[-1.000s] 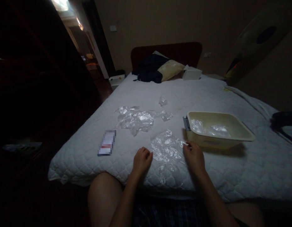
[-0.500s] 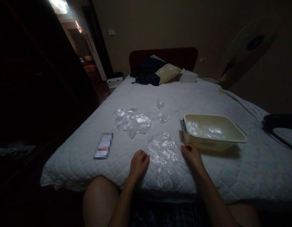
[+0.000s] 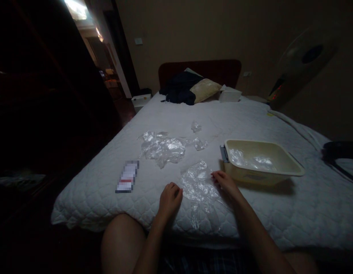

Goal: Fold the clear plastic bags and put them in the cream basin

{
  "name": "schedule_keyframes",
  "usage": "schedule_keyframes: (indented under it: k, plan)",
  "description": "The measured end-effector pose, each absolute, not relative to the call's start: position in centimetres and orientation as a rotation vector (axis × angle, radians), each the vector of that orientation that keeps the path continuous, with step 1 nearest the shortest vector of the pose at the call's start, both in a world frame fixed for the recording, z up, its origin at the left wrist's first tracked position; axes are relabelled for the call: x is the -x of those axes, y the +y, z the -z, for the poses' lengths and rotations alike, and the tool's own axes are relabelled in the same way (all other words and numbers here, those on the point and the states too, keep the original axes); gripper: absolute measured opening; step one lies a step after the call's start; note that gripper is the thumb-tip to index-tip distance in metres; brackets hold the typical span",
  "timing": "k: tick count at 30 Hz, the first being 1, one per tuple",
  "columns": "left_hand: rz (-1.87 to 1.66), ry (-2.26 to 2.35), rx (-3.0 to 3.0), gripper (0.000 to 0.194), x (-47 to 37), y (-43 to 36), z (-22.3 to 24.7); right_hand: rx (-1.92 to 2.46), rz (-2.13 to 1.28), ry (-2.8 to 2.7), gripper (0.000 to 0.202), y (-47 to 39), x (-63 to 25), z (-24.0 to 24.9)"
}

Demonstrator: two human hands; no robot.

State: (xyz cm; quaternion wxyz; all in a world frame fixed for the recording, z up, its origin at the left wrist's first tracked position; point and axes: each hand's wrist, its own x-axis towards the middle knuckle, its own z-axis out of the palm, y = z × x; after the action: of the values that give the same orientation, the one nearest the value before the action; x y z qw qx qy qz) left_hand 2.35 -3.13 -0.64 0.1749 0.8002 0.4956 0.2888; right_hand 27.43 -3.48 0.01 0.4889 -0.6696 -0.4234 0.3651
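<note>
A crumpled clear plastic bag (image 3: 198, 184) lies spread on the white quilted bed between my hands. At its left edge, my left hand (image 3: 170, 199) rests with curled fingers, thumb and fingertips closed on the plastic's border. My right hand (image 3: 226, 183) reaches over the upper right edge of the same bag, its fingers stretched out and fingertips just at the plastic. To the right stands a cream plastic bin (image 3: 259, 177) with a grey side latch; clear plastic (image 3: 250, 160) lies inside it.
Beyond the bag lie a larger heap of clear plastic (image 3: 165, 148) and two smaller pieces, one a crumpled scrap (image 3: 196, 126). A phone (image 3: 127, 177) with a blurred screen is at left. Dark clothing (image 3: 179, 87), a pillow (image 3: 206, 90) and a white box (image 3: 230, 94) sit by the headboard.
My right hand has moved left and slightly up, from beside the bag to over its edge, and its fingers have straightened. My left hand stays in place. The view has shifted slightly.
</note>
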Motion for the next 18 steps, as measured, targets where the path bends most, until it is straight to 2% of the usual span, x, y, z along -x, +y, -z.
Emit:
schedule_keyframes:
  k: [8,12,18]
  plan:
    - [-0.837,1.412,-2.274,0.023,-2.3,-3.1,0.9,1.782,-0.586,-1.576,0.021,-2.4,-27.3,0.1]
    - [-0.840,1.410,-2.271,0.022,-2.3,-3.1,0.9,1.885,-0.407,-1.681,0.017,-2.4,-26.5,-0.3]
    - [-0.949,1.373,-2.086,0.020,-2.3,-2.9,1.2,1.736,-0.551,-1.545,0.026,-2.6,-27.6,0.6]
